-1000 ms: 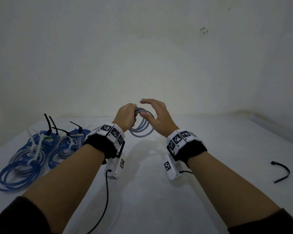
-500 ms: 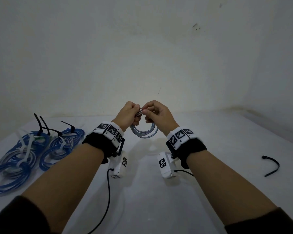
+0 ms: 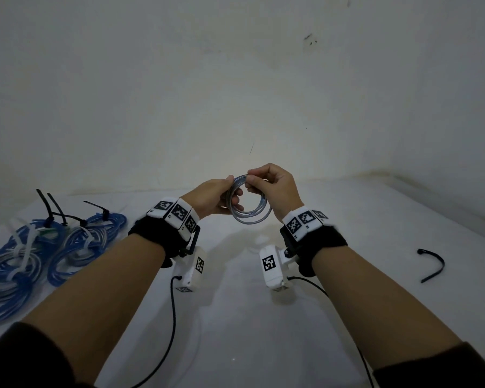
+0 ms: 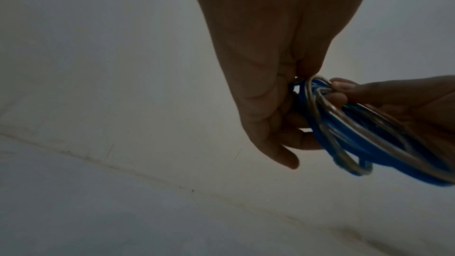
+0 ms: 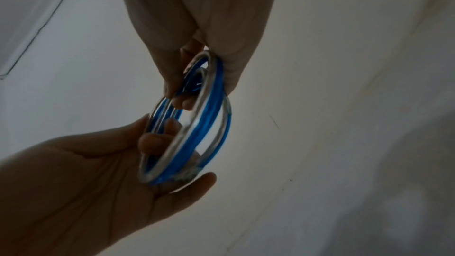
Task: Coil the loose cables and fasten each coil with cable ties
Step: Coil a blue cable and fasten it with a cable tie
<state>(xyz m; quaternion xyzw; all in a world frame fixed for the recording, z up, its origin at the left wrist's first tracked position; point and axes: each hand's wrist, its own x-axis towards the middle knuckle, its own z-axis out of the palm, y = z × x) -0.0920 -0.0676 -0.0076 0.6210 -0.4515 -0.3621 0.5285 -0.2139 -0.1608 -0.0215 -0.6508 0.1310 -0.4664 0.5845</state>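
Left hand (image 3: 211, 198) & right hand (image 3: 273, 189) both hold a small cable coil (image 3: 249, 201) up over the white worktop (image 3: 235, 317). Tied blue coils (image 3: 48, 247) w/ black & white ties lie far left. One black cable tie (image 3: 433, 263) lies far right.

The place reads as a bare recording corner set up for one cable job, not a furnished home or shop. A plain white surface (image 3: 263, 317) fills the lower frame and meets a blank, scuffed off-white wall (image 3: 235, 93) across the whole upper frame. At the left edge lie tied blue cable coils (image 3: 39, 253), and at the right a lone black cable tie (image 3: 433, 264). Marker-printed wrist bands (image 3: 177, 212) with wired cameras suggest a data-collection rig.
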